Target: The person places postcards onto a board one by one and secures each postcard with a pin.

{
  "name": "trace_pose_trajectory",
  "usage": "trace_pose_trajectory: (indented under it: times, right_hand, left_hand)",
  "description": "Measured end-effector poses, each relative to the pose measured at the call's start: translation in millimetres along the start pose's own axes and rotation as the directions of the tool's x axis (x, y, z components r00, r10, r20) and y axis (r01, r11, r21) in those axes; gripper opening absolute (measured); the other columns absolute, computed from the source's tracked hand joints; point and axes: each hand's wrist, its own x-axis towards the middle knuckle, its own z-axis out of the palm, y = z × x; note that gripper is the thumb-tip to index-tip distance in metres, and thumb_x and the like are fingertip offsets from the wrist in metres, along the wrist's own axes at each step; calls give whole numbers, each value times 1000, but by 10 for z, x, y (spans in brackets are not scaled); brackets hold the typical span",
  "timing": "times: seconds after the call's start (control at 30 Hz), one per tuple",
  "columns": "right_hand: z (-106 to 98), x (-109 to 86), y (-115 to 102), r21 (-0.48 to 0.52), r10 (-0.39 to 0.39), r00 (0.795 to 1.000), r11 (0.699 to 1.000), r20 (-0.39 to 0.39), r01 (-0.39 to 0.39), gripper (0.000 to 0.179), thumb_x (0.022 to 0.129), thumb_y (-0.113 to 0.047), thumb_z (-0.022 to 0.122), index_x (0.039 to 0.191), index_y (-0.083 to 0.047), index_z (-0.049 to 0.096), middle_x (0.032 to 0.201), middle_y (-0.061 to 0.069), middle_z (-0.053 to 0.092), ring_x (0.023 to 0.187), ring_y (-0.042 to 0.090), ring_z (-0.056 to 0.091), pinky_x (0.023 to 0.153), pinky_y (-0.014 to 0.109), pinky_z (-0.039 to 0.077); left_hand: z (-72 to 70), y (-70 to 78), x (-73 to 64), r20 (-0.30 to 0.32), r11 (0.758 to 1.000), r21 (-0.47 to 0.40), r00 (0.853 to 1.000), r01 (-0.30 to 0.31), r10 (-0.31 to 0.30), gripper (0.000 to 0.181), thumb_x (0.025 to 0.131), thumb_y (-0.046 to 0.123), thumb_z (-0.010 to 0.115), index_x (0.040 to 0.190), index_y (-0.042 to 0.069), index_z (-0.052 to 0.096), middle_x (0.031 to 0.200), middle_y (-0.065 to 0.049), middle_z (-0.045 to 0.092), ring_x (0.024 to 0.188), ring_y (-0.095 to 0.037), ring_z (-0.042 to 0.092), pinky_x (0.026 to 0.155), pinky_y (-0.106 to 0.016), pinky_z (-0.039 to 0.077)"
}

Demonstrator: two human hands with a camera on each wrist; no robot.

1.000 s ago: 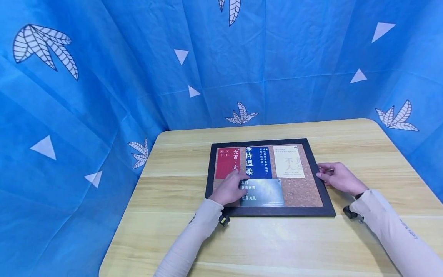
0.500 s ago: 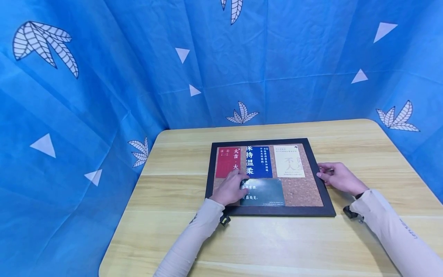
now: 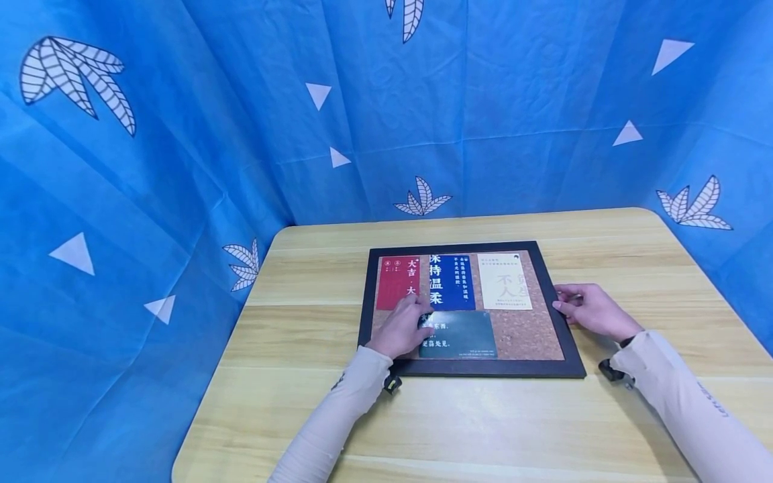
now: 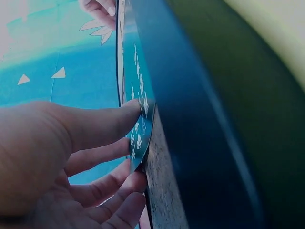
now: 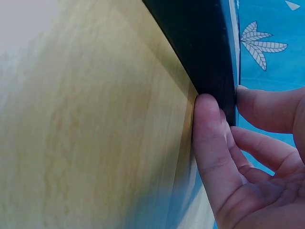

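A cork board (image 3: 525, 339) with a black frame lies on the table. Low on it sits a green card (image 3: 461, 335) with white Chinese characters. My left hand (image 3: 398, 329) pinches the left end of this card; in the left wrist view the thumb (image 4: 109, 121) is on its printed face and that end bends up from the cork. Above it are a red card (image 3: 395, 278), a blue card (image 3: 449, 282) and a cream card (image 3: 504, 278). My right hand (image 3: 594, 310) grips the frame's right side, thumb on top and fingers at the outer edge and underside.
A light wooden table (image 3: 483, 429) extends around the board on all sides. Blue curtain (image 3: 374, 121) with white leaves and triangles hangs behind the table and along its left and right sides.
The green card's sheen has darkened and its lower edge has shifted up slightly, with my left hand staying at its left end. My right hand keeps its place on the frame.
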Motion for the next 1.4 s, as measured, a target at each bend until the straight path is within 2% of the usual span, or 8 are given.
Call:
trace_pose_trajectory:
  times: [0.33, 0.73, 1.2, 1.4]
  right_hand:
    - [4, 2, -2, -4, 6, 1000, 1000, 0, -6, 55, 104, -10, 59, 146, 21, 40, 116, 32, 63, 87, 19, 68, 67, 28, 60]
    - [-5, 16, -9, 1, 14, 1000, 1000, -1, -14, 55, 104, -10, 59, 146, 21, 40, 115, 30, 61, 79, 11, 65, 66, 27, 59]
    - [-4, 9, -32, -8, 28, 1000, 1000, 2, -28, 56, 104, -11, 59, 146, 20, 40, 116, 30, 61, 81, 11, 66, 66, 27, 59]
    - [-7, 6, -53, -12, 31, 1000, 999, -1, -31, 55, 104, -11, 59, 146, 20, 40, 115, 29, 60, 80, 12, 65, 65, 27, 58]
  left_hand:
    - [2, -13, 5, -5, 1000, 5, 1000, -10, 10, 47, 94, 25, 77, 138, 12, 67, 143, -5, 57, 134, -23, 51, 114, -39, 48]
    - [-17, -15, 6, 6, 999, 29, 1000, -20, 20, 45, 95, 26, 76, 137, 13, 68, 141, -4, 57, 130, -21, 51, 112, -37, 49]
    - [5, -20, -7, -3, 999, 23, 999, 32, -32, 53, 94, 30, 78, 143, 17, 61, 143, -3, 54, 131, -21, 50, 112, -41, 50]
    - [5, -26, -13, -25, 999, 44, 999, 29, -28, 46, 92, 33, 80, 134, 18, 68, 137, -2, 58, 124, -19, 52, 108, -39, 52]
